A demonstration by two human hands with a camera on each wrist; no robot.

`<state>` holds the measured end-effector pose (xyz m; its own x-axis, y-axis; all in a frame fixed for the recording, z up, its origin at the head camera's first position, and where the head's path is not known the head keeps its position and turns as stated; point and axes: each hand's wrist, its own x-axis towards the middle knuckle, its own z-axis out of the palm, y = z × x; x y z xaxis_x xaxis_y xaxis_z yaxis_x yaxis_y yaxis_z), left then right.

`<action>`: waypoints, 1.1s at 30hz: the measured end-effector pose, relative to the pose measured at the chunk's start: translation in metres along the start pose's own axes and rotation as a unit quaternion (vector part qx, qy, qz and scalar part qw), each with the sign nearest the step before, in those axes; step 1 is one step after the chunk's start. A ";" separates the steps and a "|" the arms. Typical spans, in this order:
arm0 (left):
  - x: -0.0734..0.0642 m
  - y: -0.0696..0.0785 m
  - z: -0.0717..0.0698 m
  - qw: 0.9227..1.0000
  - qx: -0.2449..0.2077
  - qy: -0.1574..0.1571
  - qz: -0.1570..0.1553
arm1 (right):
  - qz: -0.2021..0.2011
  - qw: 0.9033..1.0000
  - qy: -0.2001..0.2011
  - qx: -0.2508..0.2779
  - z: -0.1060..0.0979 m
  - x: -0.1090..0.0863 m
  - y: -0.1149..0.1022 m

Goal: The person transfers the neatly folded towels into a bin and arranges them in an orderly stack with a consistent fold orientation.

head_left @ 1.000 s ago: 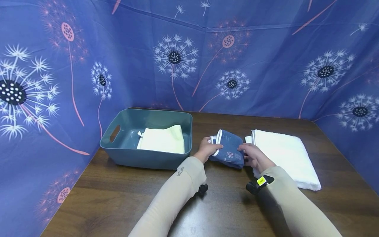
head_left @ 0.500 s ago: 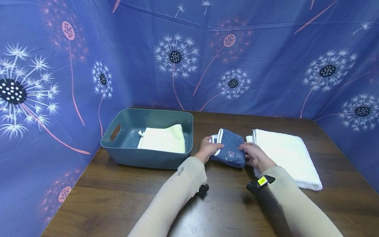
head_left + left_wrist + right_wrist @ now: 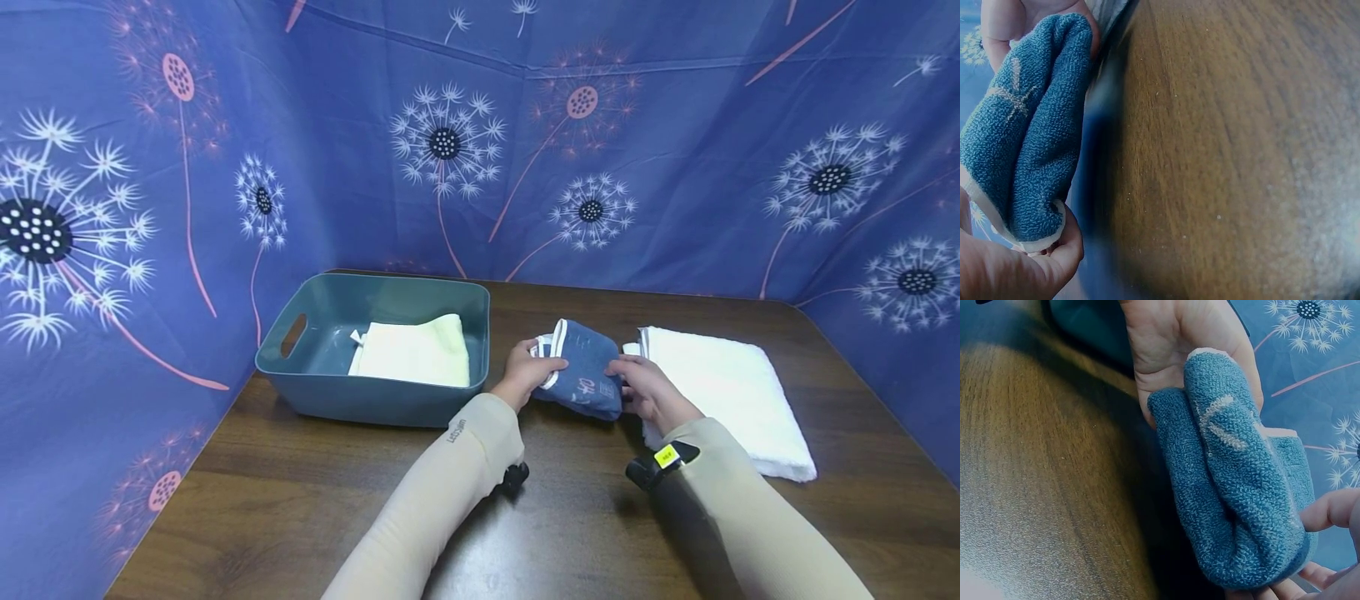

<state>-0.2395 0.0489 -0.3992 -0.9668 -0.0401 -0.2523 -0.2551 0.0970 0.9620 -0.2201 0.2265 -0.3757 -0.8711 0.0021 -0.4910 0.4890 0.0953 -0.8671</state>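
Note:
A folded blue towel [image 3: 588,367] with white edging and pale printed marks is held between both hands, in the head view just right of centre. My left hand [image 3: 525,372] grips its white-edged left end, thumb on top. On the opposite end, my right hand [image 3: 643,387] pinches the folded side, its thumb on the near face and fingers beneath. The left wrist view shows the towel's folded layers [image 3: 1047,137] stretched between the two hands. From the right wrist, its rounded fold [image 3: 1241,506] lies in the right fingers, with the left palm behind the far end.
A teal plastic bin [image 3: 375,402] with a cut-out handle stands on the left, holding a folded pale cloth [image 3: 408,354]. To the right, a folded white towel [image 3: 720,392] lies on the wooden table [image 3: 300,500]. A blue dandelion-print curtain [image 3: 510,167] surrounds the table.
The blue towel has risen and tilted slightly, its upper edge a little higher in the head view. Both hands keep their hold on it; the bin and white towel stay put.

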 end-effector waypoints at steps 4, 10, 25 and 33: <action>0.003 0.001 0.000 1.000 0.000 -0.007 -0.012 | -0.005 1.000 0.001 -0.003 0.000 -0.001 -0.002; 0.004 0.000 -0.001 1.000 -0.007 -0.010 0.004 | -0.011 1.000 0.004 0.006 0.000 0.001 -0.004; 0.004 0.002 0.000 1.000 -0.019 -0.006 0.009 | -0.015 0.999 0.028 0.004 0.002 -0.001 -0.009; 0.003 0.006 -0.001 0.999 -0.025 -0.011 0.017 | -0.020 0.999 0.038 0.002 0.000 -0.002 -0.012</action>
<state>-0.2440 0.0480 -0.3940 -0.9752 -0.0163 -0.2206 -0.2211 0.0477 0.9741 -0.2247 0.2250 -0.3642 -0.8912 0.0740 -0.4476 0.4530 0.0920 -0.8867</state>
